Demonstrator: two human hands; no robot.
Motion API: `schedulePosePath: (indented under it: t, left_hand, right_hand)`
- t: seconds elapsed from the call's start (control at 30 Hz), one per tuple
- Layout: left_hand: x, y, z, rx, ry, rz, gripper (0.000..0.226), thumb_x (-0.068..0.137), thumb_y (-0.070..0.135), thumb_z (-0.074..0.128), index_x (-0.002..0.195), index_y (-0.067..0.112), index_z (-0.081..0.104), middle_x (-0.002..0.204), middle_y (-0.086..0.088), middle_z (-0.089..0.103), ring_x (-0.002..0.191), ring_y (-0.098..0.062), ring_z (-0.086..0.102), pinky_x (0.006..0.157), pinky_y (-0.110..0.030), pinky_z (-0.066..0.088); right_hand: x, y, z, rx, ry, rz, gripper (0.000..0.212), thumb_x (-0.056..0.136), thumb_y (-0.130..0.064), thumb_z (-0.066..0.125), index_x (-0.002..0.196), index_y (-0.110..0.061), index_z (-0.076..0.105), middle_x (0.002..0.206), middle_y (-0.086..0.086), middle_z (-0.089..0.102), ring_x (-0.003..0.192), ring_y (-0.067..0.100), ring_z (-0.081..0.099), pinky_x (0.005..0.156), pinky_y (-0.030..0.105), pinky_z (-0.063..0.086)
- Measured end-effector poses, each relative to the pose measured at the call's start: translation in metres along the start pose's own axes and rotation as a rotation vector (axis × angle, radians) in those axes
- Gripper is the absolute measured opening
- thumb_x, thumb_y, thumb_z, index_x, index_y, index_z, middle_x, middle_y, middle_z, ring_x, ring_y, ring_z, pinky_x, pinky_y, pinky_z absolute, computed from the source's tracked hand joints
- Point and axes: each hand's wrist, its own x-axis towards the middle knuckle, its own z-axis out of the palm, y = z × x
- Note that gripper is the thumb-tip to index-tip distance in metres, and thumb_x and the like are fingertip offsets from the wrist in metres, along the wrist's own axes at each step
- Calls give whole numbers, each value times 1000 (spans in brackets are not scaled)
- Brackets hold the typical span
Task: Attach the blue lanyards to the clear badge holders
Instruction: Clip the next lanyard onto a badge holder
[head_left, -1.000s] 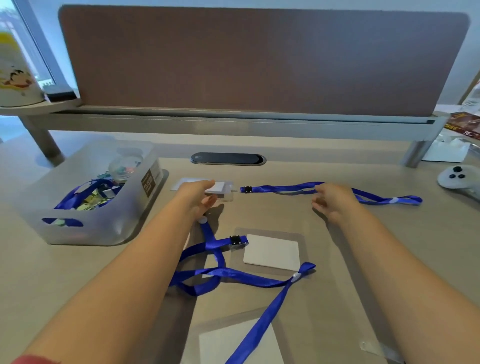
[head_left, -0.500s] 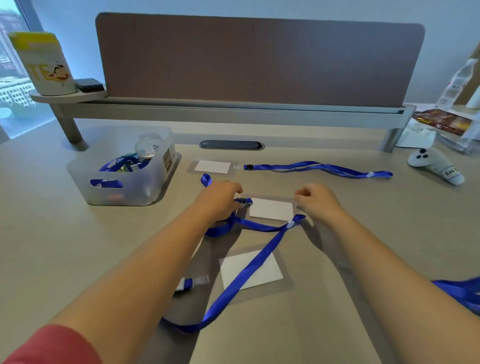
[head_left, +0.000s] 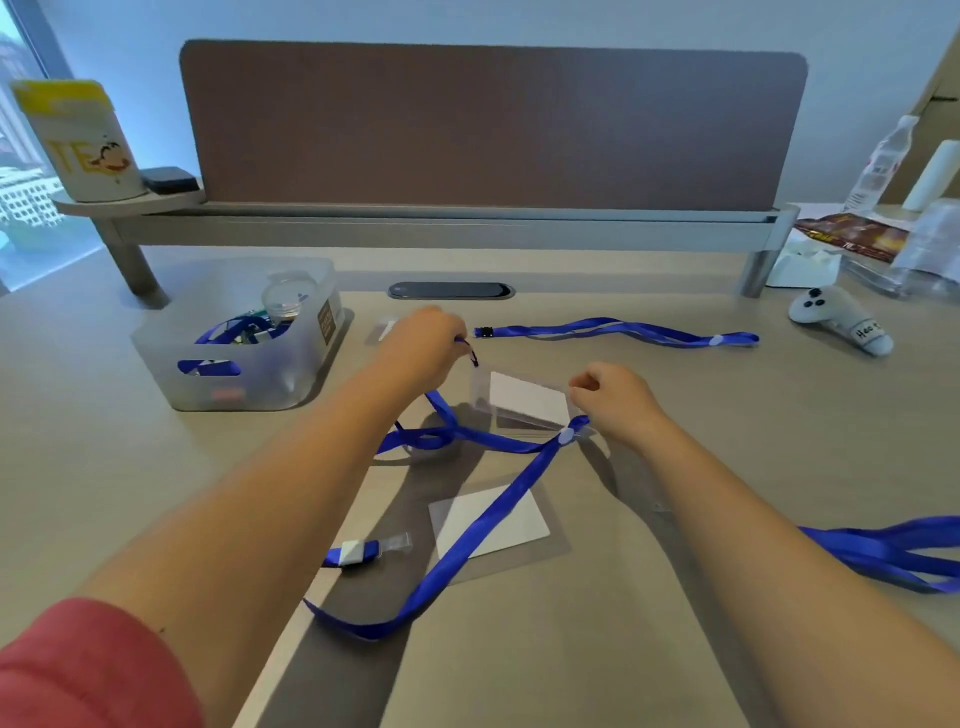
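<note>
My left hand (head_left: 423, 345) pinches the clip end of a blue lanyard (head_left: 483, 525) and holds it just above the desk. The strap trails toward me in loops. My right hand (head_left: 615, 397) grips the right edge of a clear badge holder (head_left: 524, 397) with a white card inside, tilted up off the desk. The lanyard clip hangs at the holder's top left corner. A second badge holder (head_left: 511, 525) lies flat nearer me under the strap. A third holder (head_left: 384, 328) peeks out behind my left hand, next to another lanyard (head_left: 618, 332) stretched across the desk.
A translucent bin (head_left: 234, 374) with more lanyards stands at the left. A white controller (head_left: 841, 322) lies at the right. Another blue lanyard (head_left: 893, 551) lies at the right edge. A loose strap end with a clear tab (head_left: 369, 550) lies near my left forearm. A desk divider (head_left: 493, 130) runs behind.
Both hands came back from the far holder and lanyard to the middle ones. The left has picked up the clip end, and the right has tilted the holder up off the desk.
</note>
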Motion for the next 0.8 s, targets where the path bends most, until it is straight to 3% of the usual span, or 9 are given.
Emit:
schedulePosePath:
  t: [0.2,0.3,0.37,0.43,0.5,0.6,0.7,0.8]
  left_hand:
    - [-4,8,-39,19,165,16,35,97,25,37,108,3,62,100,-14,63,81,-23,53,76,-34,47]
    - [-5,15,-55,-2,193,25,35,97,25,37,103,3,64,94,-15,66,77,-25,52,78,-36,50]
    - [-8,18,-65,-36,180,41,34,97,25,38,99,3,63,86,-12,59,76,-23,50,67,-30,45]
    - [-12,20,-71,-87,164,49,30,96,27,39,86,7,59,80,-10,52,72,-22,46,53,-22,34]
    - [-17,16,-75,-171,163,44,29,96,26,39,80,7,54,78,-10,50,66,-20,43,49,-21,28]
    - [-25,3,-76,-362,166,8,29,95,22,42,98,3,63,86,-9,54,75,-18,46,58,-22,35]
    - [-37,-11,-72,-508,119,-40,29,95,17,42,111,1,60,93,-8,54,85,-17,46,68,-21,38]
    - [-48,-21,-67,-485,-9,-70,28,95,17,42,112,1,58,98,-14,57,86,-17,46,66,-18,38]
  right_hand:
    - [-15,-23,4,117,-44,-93,27,91,-19,50,114,-5,57,118,14,60,91,16,50,79,28,44]
    - [-23,-35,6,153,-60,-149,42,86,-20,59,125,-8,49,128,10,54,108,22,52,88,32,46]
    - [-24,-40,9,161,-32,-164,46,86,-19,59,129,-10,46,133,8,51,117,23,50,94,33,45]
    - [-23,-42,10,223,22,-150,36,89,-17,54,124,-9,50,127,9,54,107,21,52,88,32,46]
    - [-21,-43,9,267,85,-139,27,93,-16,48,117,-5,54,116,11,58,93,17,49,77,29,42]
    - [-19,-45,3,445,164,-131,25,94,-12,44,114,-1,54,100,6,52,92,16,47,69,23,39]
    - [-19,-51,-8,457,220,-193,22,95,-13,43,113,-6,53,102,4,49,94,18,45,60,18,39]
    - [-20,-57,-13,212,209,-312,24,95,-16,40,115,-16,54,107,5,52,105,25,49,84,36,45]
